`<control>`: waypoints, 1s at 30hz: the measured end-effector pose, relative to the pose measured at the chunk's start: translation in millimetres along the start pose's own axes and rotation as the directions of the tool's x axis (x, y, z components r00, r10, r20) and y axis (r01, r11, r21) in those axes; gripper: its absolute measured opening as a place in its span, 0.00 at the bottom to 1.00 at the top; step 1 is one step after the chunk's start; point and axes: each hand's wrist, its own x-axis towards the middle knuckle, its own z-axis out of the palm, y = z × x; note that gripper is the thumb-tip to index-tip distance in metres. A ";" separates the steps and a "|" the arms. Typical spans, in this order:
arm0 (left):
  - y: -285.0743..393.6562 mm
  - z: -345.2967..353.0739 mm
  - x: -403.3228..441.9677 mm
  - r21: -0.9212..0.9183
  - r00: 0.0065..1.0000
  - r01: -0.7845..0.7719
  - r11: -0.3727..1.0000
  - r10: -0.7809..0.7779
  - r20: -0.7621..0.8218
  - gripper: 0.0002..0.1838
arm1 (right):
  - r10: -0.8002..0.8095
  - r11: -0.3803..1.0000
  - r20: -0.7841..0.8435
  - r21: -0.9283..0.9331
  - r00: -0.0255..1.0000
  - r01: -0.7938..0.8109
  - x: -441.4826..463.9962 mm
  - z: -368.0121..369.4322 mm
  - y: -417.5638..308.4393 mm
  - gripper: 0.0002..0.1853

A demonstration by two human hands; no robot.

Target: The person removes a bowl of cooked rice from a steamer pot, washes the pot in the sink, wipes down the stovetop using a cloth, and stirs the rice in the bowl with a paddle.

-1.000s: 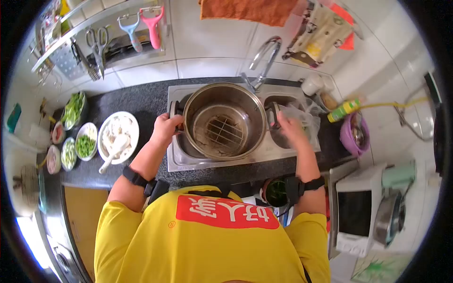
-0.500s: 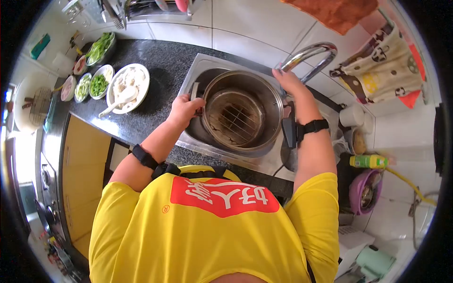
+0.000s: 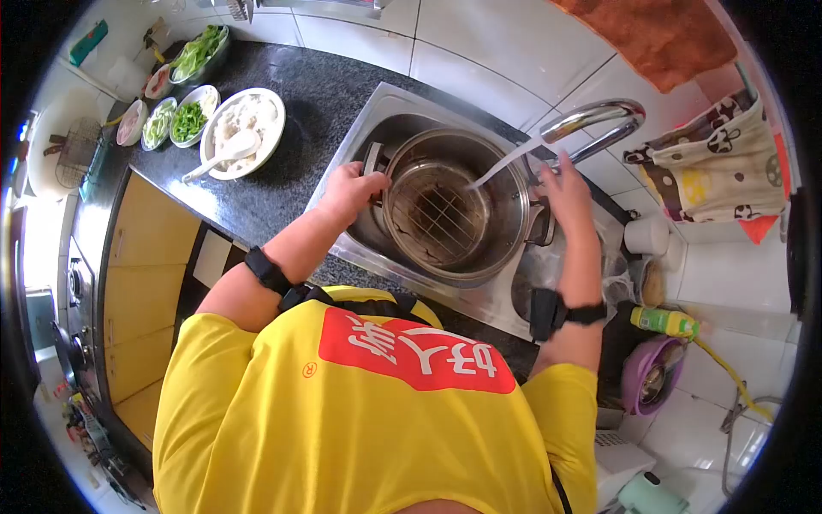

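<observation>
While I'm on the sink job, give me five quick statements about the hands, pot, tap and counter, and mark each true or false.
1. The left hand is on a handle of the pot. True.
2. The tap is shut off. False: water runs from the tap into the pot.
3. A wire rack shows inside the pot. True.
4. The right hand is inside the pot. False: the right hand is up beside the tap, outside the pot.
5. A white spoon rests in the white bowl on the counter. True.
</observation>
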 end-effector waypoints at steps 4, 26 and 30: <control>-1.4 -8.5 1.5 -0.017 0.999 0.040 0.999 -0.040 -0.010 0.13 | 0.239 0.971 0.225 -0.046 0.945 -0.234 -40.6 -21.0 23.9 0.27; -2.6 -23.1 -9.6 0.311 0.998 0.065 0.948 -0.058 -0.032 0.30 | 0.325 0.778 0.111 0.533 0.939 -0.332 -90.9 42.8 35.6 0.22; 3.4 -24.2 -18.4 0.452 1.000 0.025 0.892 -0.015 -0.025 0.37 | 0.375 0.787 0.130 0.479 0.918 -0.389 -97.0 43.0 36.4 0.23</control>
